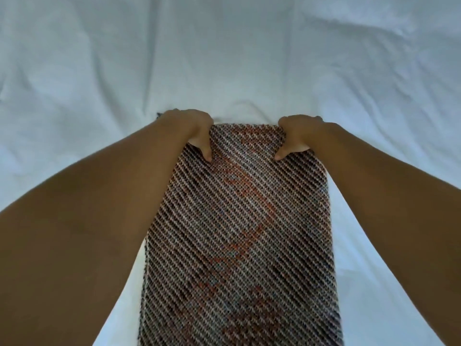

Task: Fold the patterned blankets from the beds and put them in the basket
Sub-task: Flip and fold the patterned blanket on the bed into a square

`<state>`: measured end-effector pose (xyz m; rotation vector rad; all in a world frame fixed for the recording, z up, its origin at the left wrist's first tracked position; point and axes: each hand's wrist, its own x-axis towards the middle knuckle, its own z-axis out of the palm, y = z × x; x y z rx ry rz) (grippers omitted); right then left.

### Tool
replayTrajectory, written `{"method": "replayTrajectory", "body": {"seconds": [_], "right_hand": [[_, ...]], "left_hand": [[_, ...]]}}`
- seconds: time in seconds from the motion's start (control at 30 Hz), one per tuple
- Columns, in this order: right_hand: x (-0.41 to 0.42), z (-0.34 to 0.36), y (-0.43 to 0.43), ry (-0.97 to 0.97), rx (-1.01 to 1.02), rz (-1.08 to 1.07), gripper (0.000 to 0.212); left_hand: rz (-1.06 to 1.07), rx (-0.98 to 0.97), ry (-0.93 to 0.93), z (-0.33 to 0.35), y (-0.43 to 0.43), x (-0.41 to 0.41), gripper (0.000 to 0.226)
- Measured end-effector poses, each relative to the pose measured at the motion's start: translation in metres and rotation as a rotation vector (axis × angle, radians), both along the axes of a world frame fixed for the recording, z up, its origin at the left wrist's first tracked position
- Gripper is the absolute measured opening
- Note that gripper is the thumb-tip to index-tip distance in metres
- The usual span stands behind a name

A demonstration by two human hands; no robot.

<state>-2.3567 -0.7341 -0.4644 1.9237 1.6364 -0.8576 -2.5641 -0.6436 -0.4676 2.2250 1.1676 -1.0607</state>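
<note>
A patterned blanket (239,233), woven in diagonal brown, white and orange stripes, lies as a long narrow strip on the white bed, running from the bottom edge away from me. My left hand (193,131) grips its far left corner, thumb on top and fingers curled over the far edge. My right hand (298,134) grips the far right corner the same way. Both arms reach forward along the strip's sides. No basket is in view.
The white bed sheet (224,58) fills the whole view, wrinkled around the blanket and beyond it. A small dark bit of fabric (158,115) peeks out past my left wrist.
</note>
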Motion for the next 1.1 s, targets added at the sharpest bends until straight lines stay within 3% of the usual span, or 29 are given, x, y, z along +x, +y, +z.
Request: {"method": "replayTrajectory", "body": {"seconds": [0.1, 0.27, 0.33, 0.5, 0.67, 0.83, 0.97, 1.1], "right_hand": [[-0.003, 0.006, -0.019, -0.068, 0.108, -0.019, 0.054], [-0.017, 0.021, -0.069, -0.160, 0.585, 0.115, 0.042], [-0.020, 0.033, -0.085, -0.157, 0.687, 0.142, 0.035], [-0.033, 0.061, -0.132, -0.184, 0.777, 0.167, 0.026], [-0.051, 0.083, -0.193, -0.182, 0.844, 0.201, 0.025], [-0.071, 0.098, -0.280, -0.028, 0.918, 0.184, 0.025], [-0.092, 0.098, -0.351, 0.039, 0.965, 0.122, 0.033], [-0.113, 0.069, -0.396, 0.052, 0.924, 0.208, 0.024]], "left_hand": [[-0.093, 0.192, -0.098, 0.007, -0.018, -0.005, 0.060], [-0.065, 0.448, -0.291, 0.019, -0.051, -0.030, 0.046], [-0.058, 0.528, -0.342, 0.030, -0.066, -0.034, 0.041], [-0.016, 0.660, -0.439, 0.057, -0.113, -0.047, 0.026], [0.072, 0.704, -0.468, 0.086, -0.181, -0.070, 0.029], [0.151, 0.710, -0.614, 0.107, -0.281, -0.104, 0.017], [0.116, 0.781, -0.717, 0.104, -0.367, -0.131, 0.032], [0.096, 0.747, -0.652, 0.069, -0.426, -0.154, 0.039]]}}
